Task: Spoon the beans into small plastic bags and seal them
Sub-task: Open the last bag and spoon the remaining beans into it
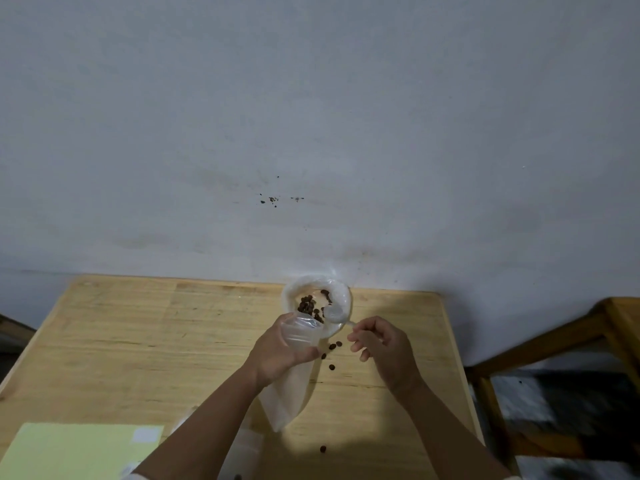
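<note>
A white bowl (341,289) lined with clear plastic stands at the table's far edge, holding dark brown beans (308,305). My left hand (280,351) grips a small clear plastic bag (291,393) near its open mouth, just in front of the bowl; the bag hangs down toward me. My right hand (381,344) pinches the handle of a clear plastic spoon (334,313) whose scoop lies in the bowl. A few loose beans (332,346) lie on the wood between my hands.
The wooden table (138,341) stands against a grey wall. A pale yellow-green sheet (76,448) lies at the near left. More clear bags (242,445) lie under my left forearm. One stray bean (322,448) sits near the front. A wooden frame (554,344) stands to the right.
</note>
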The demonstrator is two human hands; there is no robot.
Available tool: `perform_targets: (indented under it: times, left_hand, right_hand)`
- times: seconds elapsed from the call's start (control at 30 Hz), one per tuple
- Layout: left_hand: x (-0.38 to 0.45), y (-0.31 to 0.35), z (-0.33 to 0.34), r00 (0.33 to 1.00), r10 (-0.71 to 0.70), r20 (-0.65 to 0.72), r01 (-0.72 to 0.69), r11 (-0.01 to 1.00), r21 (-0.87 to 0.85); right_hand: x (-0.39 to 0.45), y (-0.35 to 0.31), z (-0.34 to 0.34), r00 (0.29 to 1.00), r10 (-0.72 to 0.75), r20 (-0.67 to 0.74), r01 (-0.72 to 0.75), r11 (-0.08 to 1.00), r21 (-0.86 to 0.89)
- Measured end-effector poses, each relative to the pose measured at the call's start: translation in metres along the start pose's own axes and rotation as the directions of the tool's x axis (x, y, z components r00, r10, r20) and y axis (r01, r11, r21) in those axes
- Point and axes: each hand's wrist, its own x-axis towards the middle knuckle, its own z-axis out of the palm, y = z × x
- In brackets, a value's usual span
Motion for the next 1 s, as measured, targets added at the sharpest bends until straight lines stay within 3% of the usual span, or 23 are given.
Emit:
perform_targets:
  times: [0.4, 0.53, 0.77, 1.0]
  left_hand:
    - [0.007, -0.001, -0.001, 0.997, 0.047, -0.065, -0.050, 0.998, -0.045]
    - [0.009, -0.005, -0.002, 0.987, 0.145, -0.064, -0.142, 0.989, 0.041]
    - [0.014, -0.013, -0.002, 0.984, 0.169, -0.052, -0.164, 0.982, 0.092]
    - [0.016, -0.011, -0.002, 0.985, 0.151, -0.083, -0.145, 0.987, 0.070]
  right_hand:
    - [0.013, 0.004, 0.009, 0.974, -0.069, -0.215, 0.069, 0.998, -0.009]
    - [0.017, 0.013, 0.014, 0.964, 0.027, -0.264, -0.014, 0.999, 0.051]
    - [0.023, 0.026, 0.031, 0.903, 0.375, -0.209, -0.261, 0.867, 0.425]
    - [0.030, 0.012, 0.023, 0.892, 0.364, -0.267, -0.212, 0.860, 0.464]
